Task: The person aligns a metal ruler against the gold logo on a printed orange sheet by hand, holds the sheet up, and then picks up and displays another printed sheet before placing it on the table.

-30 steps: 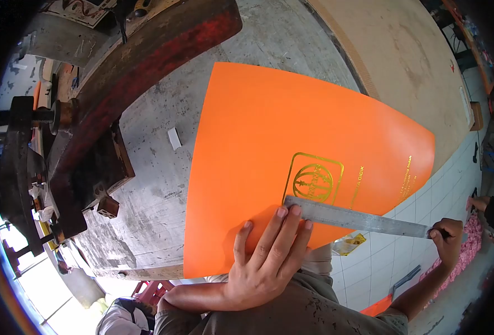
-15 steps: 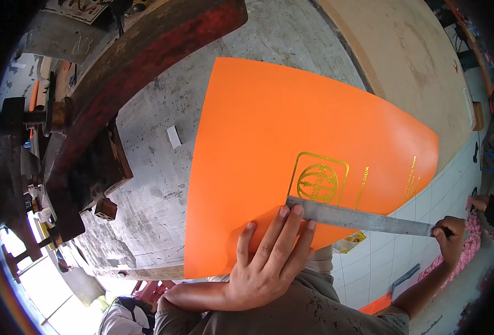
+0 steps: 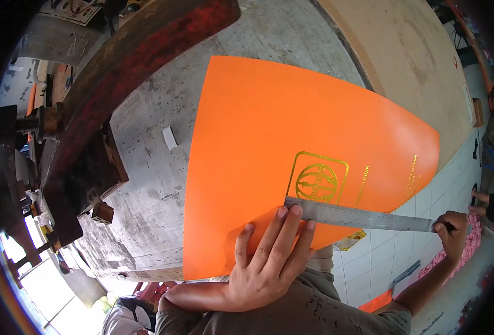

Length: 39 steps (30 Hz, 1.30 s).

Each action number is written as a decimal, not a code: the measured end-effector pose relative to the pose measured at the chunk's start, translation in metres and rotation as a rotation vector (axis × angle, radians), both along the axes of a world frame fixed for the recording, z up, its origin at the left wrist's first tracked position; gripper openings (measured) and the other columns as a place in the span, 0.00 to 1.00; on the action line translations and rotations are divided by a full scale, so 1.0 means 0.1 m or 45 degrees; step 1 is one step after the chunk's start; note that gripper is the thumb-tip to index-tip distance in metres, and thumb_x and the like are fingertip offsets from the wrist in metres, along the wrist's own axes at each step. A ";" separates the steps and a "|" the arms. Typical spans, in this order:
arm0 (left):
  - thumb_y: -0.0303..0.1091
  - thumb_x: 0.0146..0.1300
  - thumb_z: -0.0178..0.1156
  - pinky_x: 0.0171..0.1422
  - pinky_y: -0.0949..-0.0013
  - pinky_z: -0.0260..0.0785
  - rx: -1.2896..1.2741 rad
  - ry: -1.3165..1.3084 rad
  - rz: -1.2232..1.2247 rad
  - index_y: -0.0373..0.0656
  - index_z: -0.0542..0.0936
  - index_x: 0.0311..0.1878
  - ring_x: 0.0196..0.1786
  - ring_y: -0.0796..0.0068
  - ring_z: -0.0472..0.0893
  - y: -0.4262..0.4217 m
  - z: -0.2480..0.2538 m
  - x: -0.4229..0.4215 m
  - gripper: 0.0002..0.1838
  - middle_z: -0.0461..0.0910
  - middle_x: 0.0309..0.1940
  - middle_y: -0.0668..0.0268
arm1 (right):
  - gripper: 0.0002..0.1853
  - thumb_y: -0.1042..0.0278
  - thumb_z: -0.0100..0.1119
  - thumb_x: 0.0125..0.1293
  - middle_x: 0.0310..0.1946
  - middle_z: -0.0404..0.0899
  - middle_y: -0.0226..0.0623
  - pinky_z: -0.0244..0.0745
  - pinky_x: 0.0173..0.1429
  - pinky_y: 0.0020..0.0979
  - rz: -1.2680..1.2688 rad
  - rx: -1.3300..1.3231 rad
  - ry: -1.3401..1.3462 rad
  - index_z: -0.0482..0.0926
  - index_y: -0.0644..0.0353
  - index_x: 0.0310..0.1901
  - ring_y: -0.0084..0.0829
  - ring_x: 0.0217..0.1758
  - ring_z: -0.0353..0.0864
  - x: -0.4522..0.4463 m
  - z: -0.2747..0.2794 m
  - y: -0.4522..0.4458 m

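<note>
A large orange sheet (image 3: 252, 128) with gold printing lies on the grey tabletop and hangs past its right edge. On it is a gold emblem (image 3: 316, 181) in a rounded frame. My left hand (image 3: 272, 257) presses flat on the sheet with fingers spread, the fingertips at the near edge of a metal ruler (image 3: 364, 216). The ruler crosses the lower part of the emblem frame and reaches out over the floor to the right. There, my right hand (image 3: 452, 234) is closed round its far end.
A heavy red-and-black metal press or clamp (image 3: 118, 84) arches over the left side. A small white paper scrap (image 3: 170, 138) and a small wooden block (image 3: 102, 213) lie on the tabletop (image 3: 146, 162). A brown board (image 3: 403, 50) is at the upper right. Another person's foot shows far right.
The ruler's right end and my right hand have risen slightly in view. My left hand stays on the sheet, and the view has shifted a little.
</note>
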<state>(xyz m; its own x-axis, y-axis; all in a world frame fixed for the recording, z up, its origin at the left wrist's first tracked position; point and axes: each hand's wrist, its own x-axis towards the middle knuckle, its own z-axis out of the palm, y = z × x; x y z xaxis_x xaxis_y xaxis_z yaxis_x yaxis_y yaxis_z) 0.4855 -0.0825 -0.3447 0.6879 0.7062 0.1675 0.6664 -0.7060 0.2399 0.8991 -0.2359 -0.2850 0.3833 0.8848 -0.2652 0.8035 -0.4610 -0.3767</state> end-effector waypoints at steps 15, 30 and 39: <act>0.45 0.69 0.57 0.66 0.40 0.58 0.011 0.036 -0.037 0.47 0.81 0.59 0.66 0.52 0.74 0.02 0.06 0.05 0.20 0.72 0.66 0.49 | 0.23 0.51 0.72 0.59 0.14 0.76 0.35 0.62 0.24 0.27 0.082 0.056 0.189 0.80 0.66 0.21 0.26 0.17 0.73 0.03 -0.07 0.15; 0.46 0.67 0.57 0.69 0.45 0.59 0.006 0.114 0.044 0.59 0.82 0.61 0.67 0.65 0.75 0.00 0.09 0.08 0.20 0.73 0.67 0.59 | 0.23 0.51 0.71 0.59 0.15 0.78 0.34 0.62 0.24 0.27 0.038 -0.015 0.245 0.82 0.66 0.22 0.24 0.17 0.73 0.04 -0.13 0.16; 0.46 0.68 0.56 0.68 0.44 0.60 0.009 0.116 0.042 0.59 0.82 0.61 0.68 0.65 0.75 -0.01 0.08 0.08 0.20 0.73 0.66 0.59 | 0.21 0.52 0.71 0.58 0.15 0.79 0.35 0.65 0.25 0.26 0.034 -0.027 0.279 0.83 0.66 0.22 0.24 0.18 0.75 0.05 -0.15 0.17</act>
